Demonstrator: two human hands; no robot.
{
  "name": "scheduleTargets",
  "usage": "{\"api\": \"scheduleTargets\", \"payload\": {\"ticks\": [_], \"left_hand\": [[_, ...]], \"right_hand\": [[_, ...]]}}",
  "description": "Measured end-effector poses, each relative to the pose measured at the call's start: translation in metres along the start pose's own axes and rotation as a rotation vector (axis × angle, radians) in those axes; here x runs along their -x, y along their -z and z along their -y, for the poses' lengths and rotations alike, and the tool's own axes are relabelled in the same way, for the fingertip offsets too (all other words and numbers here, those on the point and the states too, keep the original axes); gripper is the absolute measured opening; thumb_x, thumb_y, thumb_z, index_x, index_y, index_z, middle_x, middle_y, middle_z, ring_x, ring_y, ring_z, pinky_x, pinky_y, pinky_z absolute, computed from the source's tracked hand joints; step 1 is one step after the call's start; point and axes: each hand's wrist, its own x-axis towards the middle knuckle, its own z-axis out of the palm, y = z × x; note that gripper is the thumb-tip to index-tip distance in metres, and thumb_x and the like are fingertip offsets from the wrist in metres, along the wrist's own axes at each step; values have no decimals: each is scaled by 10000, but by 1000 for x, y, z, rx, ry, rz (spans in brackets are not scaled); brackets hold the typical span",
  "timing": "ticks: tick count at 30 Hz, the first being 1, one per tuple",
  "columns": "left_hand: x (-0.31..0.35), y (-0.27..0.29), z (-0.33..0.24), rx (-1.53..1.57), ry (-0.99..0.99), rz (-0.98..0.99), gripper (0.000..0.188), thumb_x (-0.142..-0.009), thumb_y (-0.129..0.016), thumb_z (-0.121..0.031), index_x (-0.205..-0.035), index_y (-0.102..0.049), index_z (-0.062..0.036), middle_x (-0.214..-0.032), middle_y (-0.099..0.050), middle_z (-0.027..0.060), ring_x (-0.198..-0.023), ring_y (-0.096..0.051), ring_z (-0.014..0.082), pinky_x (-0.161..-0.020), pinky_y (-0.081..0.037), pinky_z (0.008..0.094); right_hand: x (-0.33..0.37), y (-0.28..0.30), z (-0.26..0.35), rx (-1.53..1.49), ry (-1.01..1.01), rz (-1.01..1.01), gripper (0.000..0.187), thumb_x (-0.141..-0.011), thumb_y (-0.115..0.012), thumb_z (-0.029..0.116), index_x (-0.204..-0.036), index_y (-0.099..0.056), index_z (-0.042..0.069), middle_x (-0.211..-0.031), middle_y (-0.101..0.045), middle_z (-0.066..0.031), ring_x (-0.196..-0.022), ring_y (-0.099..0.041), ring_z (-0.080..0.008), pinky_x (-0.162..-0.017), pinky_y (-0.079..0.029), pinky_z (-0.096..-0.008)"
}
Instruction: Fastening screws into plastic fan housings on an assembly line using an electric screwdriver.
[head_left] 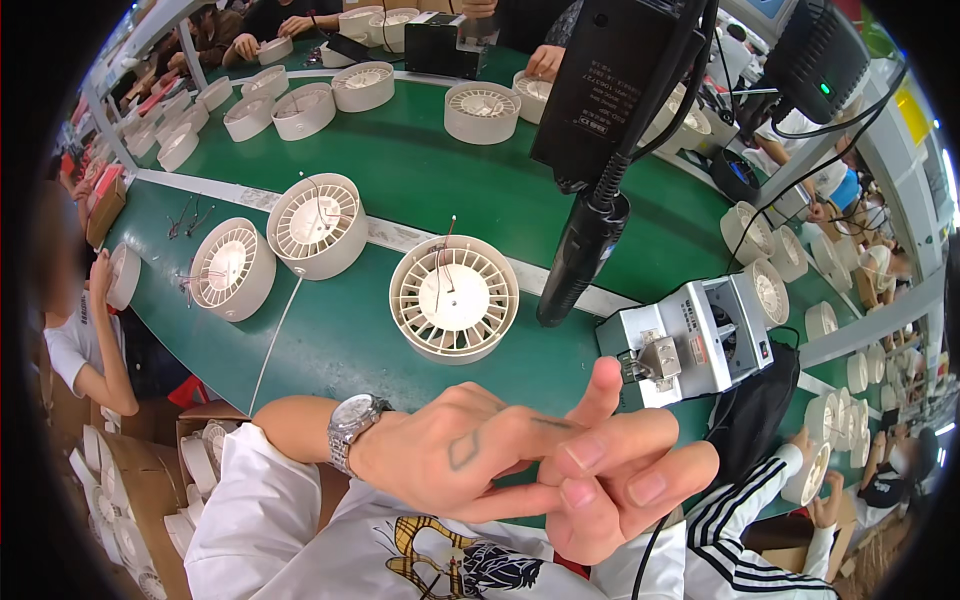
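Note:
Close to my chest, my left hand, with a metal watch on its wrist, meets my right hand. The fingers of both are bent and pressed together, overlapping. Whatever lies between them, if anything, is hidden. Just beyond my hands, a round white slotted fan housing rests on the green bench with thin wires standing up from it. A black electric screwdriver hangs upright to its right. Nearest my fingertips on the right stands a grey screw feeder with a metal outlet.
Two more housings sit at the left, near loose wires. A pale rail crosses the green bench. Further housings line the far side, where people work. A striped sleeve is at my right; boxes of housings at lower left.

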Motion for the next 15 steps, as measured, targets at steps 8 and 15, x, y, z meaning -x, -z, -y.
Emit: {"api": "scheduleTargets", "payload": {"ticks": [8, 15], "left_hand": [[5, -1, -1, -41, 45, -13, 354, -767, -725, -211, -1019, -577, -12, -609, -513, -7, -434, -480, 141, -443, -366, 266], [3, -8, 1, 26, 9, -116, 342, -768, -722, -198, -1018, -575, -17, -709, -578, 28, -435, -492, 165, -436, -379, 277]], "right_hand": [[1, -1, -3, -55, 8, -3, 315, -765, -479, -114, -965, -334, 82, -902, -534, -155, -851, -575, -171, -1135, -175, -467], [-3, 2, -1, -54, -27, 25, 318, -771, -466, -124, -978, -332, 76, -904, -531, -159, -871, -576, -173, -1137, -170, -465]]}}
